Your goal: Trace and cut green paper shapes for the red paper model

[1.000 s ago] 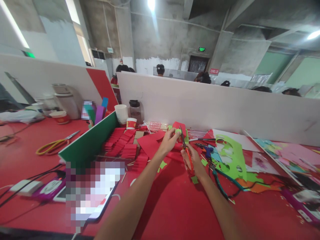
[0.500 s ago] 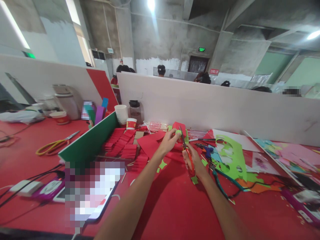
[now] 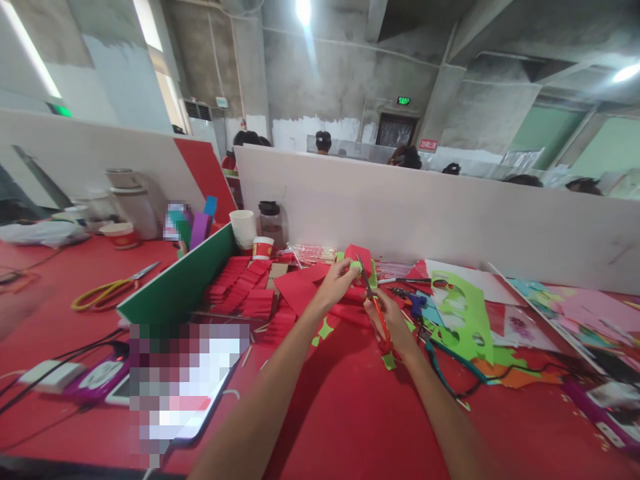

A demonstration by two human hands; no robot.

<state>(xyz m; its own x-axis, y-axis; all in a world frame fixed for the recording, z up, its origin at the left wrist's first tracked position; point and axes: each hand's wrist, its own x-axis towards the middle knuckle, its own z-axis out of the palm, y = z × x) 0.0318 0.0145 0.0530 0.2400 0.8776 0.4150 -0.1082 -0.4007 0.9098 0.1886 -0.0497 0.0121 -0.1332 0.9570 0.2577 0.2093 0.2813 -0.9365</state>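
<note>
My left hand (image 3: 336, 283) pinches a small light-green paper piece (image 3: 357, 266) above the red table (image 3: 350, 413). My right hand (image 3: 393, 325) is closed around the handles of red-handled scissors (image 3: 374, 301), whose blades point up at the green piece. Red paper sheets (image 3: 300, 287) lie just behind my hands. Small green offcuts (image 3: 326, 329) are scattered on the table under them.
A green divider board (image 3: 175, 283) stands to the left with stacks of folded red paper (image 3: 243, 290) beside it. Yellow-handled scissors (image 3: 107, 291) lie far left. A green cut-out sheet (image 3: 463, 310), a glue gun (image 3: 413, 301) and cables lie right. A white partition (image 3: 450, 213) closes the back.
My hands have barely shifted; the scissors and the green piece stay in the same grip. The view has dipped slightly.
</note>
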